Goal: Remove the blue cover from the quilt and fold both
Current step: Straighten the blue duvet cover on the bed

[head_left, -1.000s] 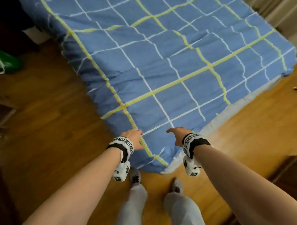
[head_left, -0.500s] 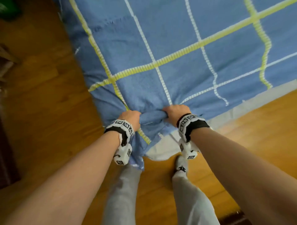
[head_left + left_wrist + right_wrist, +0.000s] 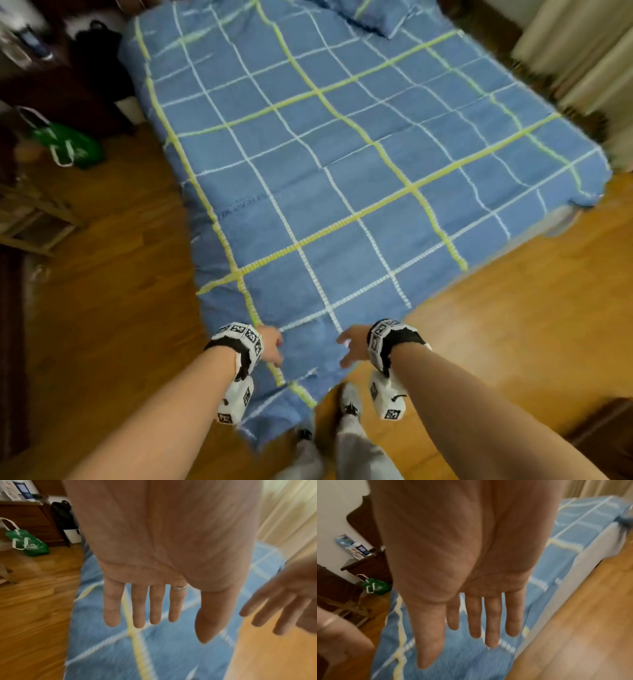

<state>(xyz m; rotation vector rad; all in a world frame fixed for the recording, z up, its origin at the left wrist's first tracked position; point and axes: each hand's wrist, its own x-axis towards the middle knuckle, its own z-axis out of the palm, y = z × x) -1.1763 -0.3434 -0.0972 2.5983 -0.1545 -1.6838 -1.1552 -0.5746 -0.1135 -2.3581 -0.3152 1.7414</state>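
Note:
The blue cover (image 3: 342,178), checked with white and yellow lines, lies spread over the bed with the quilt inside it out of sight. Its near corner (image 3: 291,387) hangs off the bed toward my feet. My left hand (image 3: 272,346) hovers over that corner with fingers (image 3: 139,605) straight and spread, holding nothing. My right hand (image 3: 351,346) is beside it, a little apart, fingers (image 3: 493,620) also straight and empty. Both wrist views show the blue cover (image 3: 154,649) (image 3: 462,655) below the open palms.
Wooden floor (image 3: 113,308) surrounds the bed. A green bag (image 3: 68,145) sits on the floor at the left near dark wooden furniture (image 3: 68,78). A pillow (image 3: 376,13) lies at the head of the bed. Curtains (image 3: 582,61) hang at the right. My feet (image 3: 349,404) stand by the corner.
Half a second ago both hands gripped a bunch of the cover at the corner. Now both have let go and are spread open above it; the corner hangs lower.

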